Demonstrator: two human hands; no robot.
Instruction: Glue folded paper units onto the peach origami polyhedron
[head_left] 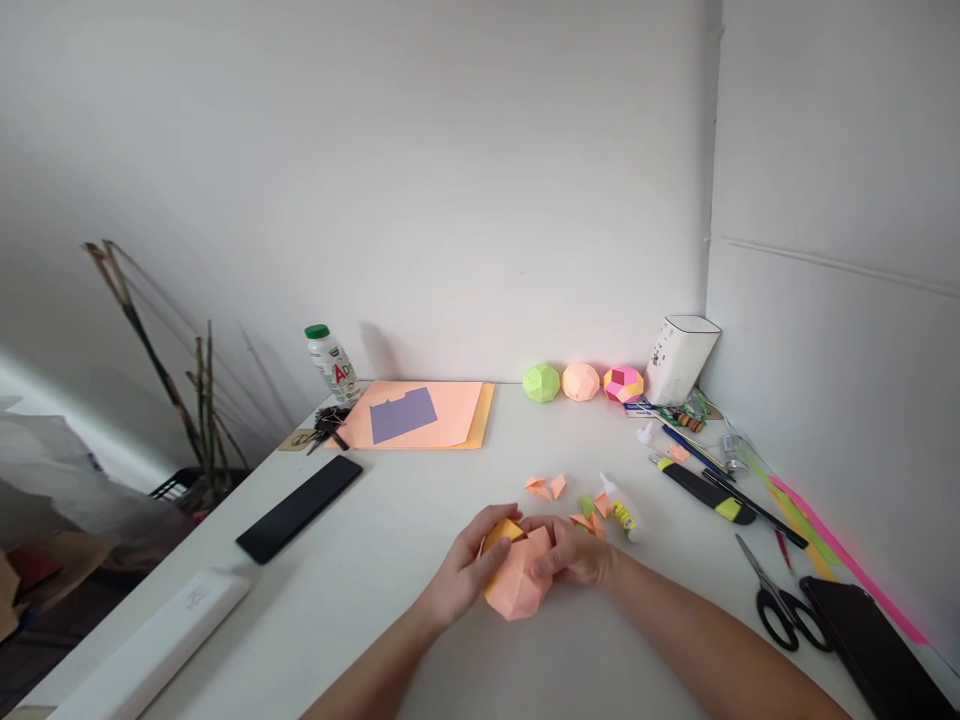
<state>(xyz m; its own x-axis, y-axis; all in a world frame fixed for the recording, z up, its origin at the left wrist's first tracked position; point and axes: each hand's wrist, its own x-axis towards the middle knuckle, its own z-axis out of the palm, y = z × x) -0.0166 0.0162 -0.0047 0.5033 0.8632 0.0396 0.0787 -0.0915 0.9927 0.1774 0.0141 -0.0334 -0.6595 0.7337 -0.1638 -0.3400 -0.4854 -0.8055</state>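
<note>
Between my two hands is a faceted paper ball [519, 585], mostly peach with a yellow-orange part on its left side. My left hand [469, 565] grips its left side, thumb across the orange paper. From the right, my right hand [574, 550] holds the ball's upper edge, thumb on a peach flap. Its other fingers are partly hidden behind the paper. Just beyond the hands lie small folded peach pieces [538, 488], and more peach and green pieces [589, 522] sit beside my right hand. A small white glue bottle [621, 508] with a yellow label lies next to them.
Three finished-looking paper balls [581, 382] stand by the wall beside a white box [679, 360]. Scissors [780, 600], a utility knife [705, 490] and a black phone [870, 640] lie right. Peach sheets [457, 415], a bottle [330, 365] and a black slab [300, 508] are left.
</note>
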